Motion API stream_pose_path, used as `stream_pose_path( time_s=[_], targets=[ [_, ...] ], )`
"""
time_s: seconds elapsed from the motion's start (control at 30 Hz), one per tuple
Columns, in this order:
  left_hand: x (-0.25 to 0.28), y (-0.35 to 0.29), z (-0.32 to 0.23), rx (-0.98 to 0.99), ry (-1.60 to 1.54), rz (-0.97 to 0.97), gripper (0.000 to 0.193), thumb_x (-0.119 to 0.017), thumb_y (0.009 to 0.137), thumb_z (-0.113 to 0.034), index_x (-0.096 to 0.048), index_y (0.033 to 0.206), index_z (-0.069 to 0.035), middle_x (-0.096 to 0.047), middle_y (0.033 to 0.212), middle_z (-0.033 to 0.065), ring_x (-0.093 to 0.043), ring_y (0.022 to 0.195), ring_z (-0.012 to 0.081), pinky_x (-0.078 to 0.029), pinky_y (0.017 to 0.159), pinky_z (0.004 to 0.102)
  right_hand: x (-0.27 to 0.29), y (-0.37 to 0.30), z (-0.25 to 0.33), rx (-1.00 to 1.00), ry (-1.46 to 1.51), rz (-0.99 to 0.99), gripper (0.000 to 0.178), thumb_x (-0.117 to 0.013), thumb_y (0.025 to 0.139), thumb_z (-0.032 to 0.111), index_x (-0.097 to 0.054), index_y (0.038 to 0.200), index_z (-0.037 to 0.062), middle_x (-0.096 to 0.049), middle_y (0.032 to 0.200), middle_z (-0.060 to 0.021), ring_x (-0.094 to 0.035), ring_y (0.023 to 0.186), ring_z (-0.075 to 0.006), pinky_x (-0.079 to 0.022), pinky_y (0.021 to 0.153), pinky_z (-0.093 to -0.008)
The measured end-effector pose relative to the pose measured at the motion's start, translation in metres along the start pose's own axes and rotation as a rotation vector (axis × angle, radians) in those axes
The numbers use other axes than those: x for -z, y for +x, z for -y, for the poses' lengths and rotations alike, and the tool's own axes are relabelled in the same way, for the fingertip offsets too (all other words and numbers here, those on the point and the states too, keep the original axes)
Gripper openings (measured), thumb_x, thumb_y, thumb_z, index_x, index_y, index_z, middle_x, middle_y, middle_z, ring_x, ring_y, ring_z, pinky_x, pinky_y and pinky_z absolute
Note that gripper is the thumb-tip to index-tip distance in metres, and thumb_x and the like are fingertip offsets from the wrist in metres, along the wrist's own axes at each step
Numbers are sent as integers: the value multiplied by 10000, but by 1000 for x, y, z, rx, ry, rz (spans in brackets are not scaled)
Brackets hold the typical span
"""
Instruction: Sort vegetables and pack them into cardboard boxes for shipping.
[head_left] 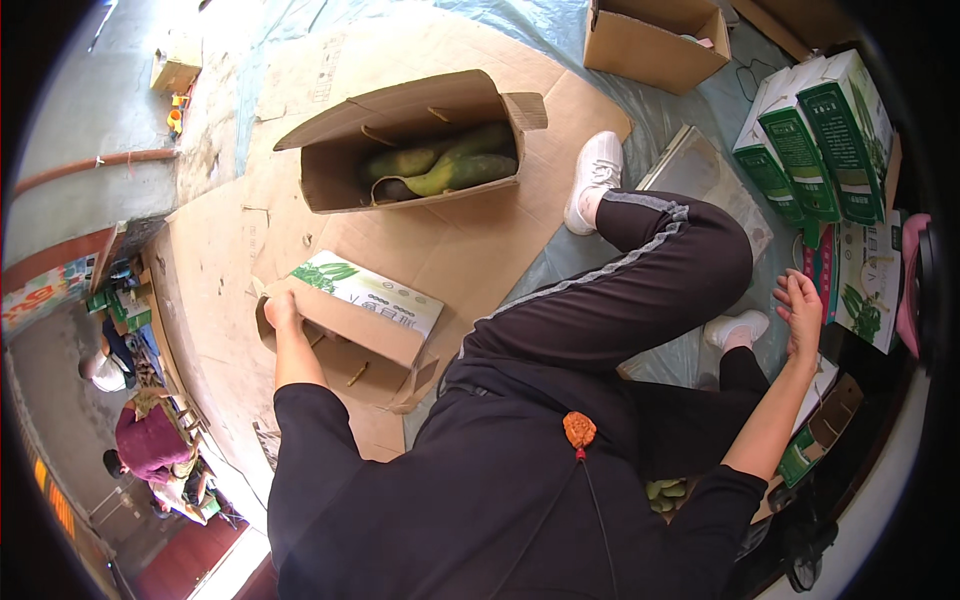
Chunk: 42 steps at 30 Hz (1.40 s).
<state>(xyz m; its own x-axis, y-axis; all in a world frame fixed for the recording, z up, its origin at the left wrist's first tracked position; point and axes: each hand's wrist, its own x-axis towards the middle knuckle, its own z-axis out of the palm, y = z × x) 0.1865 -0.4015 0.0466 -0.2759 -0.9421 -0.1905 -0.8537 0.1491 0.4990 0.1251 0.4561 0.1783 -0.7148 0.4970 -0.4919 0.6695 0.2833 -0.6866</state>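
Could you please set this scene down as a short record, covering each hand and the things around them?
Left hand: at the flap edge of a white-and-green carton; fingers partly hidden
Right hand: raised, fingers loosely curled, nothing visible in it
Nearest to right hand: green-and-white cartons, stacked at the right
Beyond the left hand: open brown box with green oblong produce inside
Underneath both boxes: flattened cardboard
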Motion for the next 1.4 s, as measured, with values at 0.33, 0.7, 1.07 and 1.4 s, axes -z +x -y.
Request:
stream_pose_path(
  time_s=[0.33,0.7,1.07,1.4],
  targets=[
    [-25,-16,-48,-42,74,201,369,-668,725,-176,-562,1022,16,-605,948,153,-606,780,299,-528,648,455,-24,0,8,-2,6,35,371,-568,879,357,-570,1152,106,-627,1060,-34,-590,884,-103,-418,704,-228],
    [-96,-249,-91,-902,1285,979,557,-627,771,-465,-561,1202,-118,-535,1251,109,-472,1175,330,-241,979,646,-30,-2,-6,-18,69,9,342,-555,894,322,-567,1152,98,-629,1060,-36,-594,884,-104,-422,704,-224],
    [-145,-223,-7,-660,1999,1032,777,-710,736,-307,-331,1399,-163,-256,1476,59,-230,1351,331,-248,919,731,3,-11,-39,-44,127,-82,326,-557,901,309,-563,1159,110,-628,1045,-26,-594,851,-88,-431,674,-203],
    [-99,-231,22,-721,1955,1158,645,-696,736,-296,-458,1311,-125,-375,1404,94,-316,1303,342,-309,919,677,-17,-13,-43,-39,146,-43,329,-563,897,278,-563,1150,68,-629,1035,-55,-597,834,-105,-437,653,-199]
  ],
)
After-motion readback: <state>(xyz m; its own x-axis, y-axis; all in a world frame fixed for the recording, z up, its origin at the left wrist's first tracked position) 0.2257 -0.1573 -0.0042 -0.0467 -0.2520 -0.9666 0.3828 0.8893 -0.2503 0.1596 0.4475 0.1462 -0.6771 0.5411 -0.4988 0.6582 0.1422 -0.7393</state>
